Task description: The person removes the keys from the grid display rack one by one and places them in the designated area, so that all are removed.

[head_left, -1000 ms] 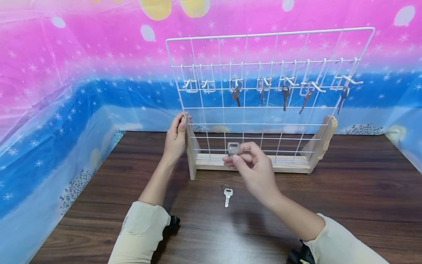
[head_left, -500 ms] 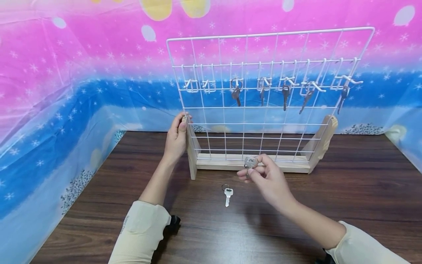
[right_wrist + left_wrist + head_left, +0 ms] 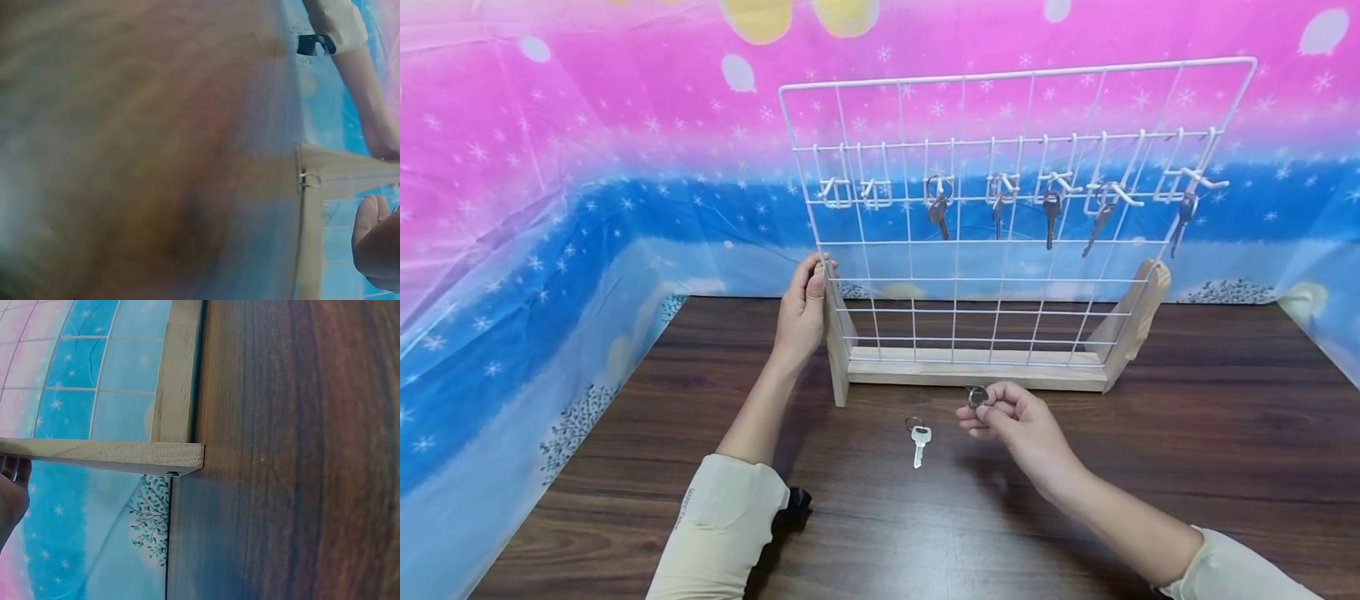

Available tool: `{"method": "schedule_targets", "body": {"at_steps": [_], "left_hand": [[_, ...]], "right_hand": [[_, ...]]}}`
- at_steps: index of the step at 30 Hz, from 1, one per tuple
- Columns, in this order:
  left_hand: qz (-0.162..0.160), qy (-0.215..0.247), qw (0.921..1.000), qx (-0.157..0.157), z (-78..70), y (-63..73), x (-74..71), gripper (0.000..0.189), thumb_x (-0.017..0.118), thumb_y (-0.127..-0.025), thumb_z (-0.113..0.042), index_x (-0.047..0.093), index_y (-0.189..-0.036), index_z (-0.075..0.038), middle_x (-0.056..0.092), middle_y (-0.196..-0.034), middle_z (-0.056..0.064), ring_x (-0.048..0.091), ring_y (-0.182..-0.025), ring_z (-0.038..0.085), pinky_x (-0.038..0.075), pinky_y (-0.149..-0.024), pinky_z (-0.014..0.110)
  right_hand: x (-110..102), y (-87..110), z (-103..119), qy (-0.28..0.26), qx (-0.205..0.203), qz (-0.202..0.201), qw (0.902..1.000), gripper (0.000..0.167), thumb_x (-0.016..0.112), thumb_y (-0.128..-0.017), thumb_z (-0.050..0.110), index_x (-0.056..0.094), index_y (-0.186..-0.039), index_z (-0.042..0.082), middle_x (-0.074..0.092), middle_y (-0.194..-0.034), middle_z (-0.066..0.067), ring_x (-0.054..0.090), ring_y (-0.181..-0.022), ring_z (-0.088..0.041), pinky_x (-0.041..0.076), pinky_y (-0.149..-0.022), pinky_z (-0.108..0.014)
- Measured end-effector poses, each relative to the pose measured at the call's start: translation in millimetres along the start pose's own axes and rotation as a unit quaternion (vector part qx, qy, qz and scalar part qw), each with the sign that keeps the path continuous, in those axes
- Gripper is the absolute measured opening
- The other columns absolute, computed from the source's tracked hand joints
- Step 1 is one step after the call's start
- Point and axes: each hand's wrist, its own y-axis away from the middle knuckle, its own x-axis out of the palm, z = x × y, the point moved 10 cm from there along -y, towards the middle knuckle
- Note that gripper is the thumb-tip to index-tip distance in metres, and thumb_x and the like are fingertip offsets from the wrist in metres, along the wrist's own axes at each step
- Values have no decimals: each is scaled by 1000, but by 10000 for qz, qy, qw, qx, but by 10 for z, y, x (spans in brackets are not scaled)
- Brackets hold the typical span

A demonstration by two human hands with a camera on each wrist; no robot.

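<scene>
I've got my right grip [image 3: 1018, 421] pinched on a key [image 3: 977, 396], long axis unreadable from here; nearest bare hook [image 3: 874, 190] sits up at 11 o'clock. Left grip [image 3: 802, 308] is curled round the wooden post [image 3: 837, 358].

Right hand [image 3: 1028, 427] has dropped from in front of the wire grid [image 3: 974, 295] to below the base bar [image 3: 925, 377], shifting rightward. Pinched key [image 3: 977, 397] went with it and turned; now looks darker.

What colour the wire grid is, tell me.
White; the wire grid shows best in the head view.
</scene>
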Motion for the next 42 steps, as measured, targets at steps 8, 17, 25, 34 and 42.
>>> {"method": "schedule_targets", "body": {"at_steps": [8,17,25,34,42], "left_hand": [[-47,33,10000,1,-12,6,-15,31,30,-99,1,42,-125,13,51,-116,29,48,-105,43,39,-84,31],[-34,-3,10000,51,-4,-2,-12,31,30,-99,1,42,-125,14,50,-116,30,48,-105,41,39,-85,31],[-9,3,10000,64,-7,-2,-7,31,30,-99,0,42,-124,13,51,-115,29,49,-104,41,39,-85,31],[-14,40,10000,73,2,-5,-3,31,30,-99,0,42,-124,13,51,-115,29,48,-104,41,39,-85,33],[8,85,9999,82,6,-10,4,31,30,-99,1,42,-124,14,50,-116,30,47,-105,45,39,-85,30]], "right_hand": [[0,14,-231,-598,601,110,9963,10,46,-88,-11,43,-88,-1,67,-89,-18,66,-82,-18,51,-75,-31],[-16,35,-483,-585,1223,-100,9907,7,41,-91,-7,44,-88,-2,63,-99,-23,65,-85,-21,51,-76,-30],[64,27,-634,-785,1543,-14,9849,6,43,-91,-7,44,-89,-1,65,-96,-19,65,-84,-20,51,-77,-31],[119,44,-662,-747,1596,281,9840,4,43,-94,-2,44,-96,-5,63,-101,-21,63,-91,-23,49,-81,-32],[149,77,-656,-703,1707,588,9811,22,49,-92,0,40,-109,-12,64,-97,-18,64,-87,-22,51,-78,-32]]}}
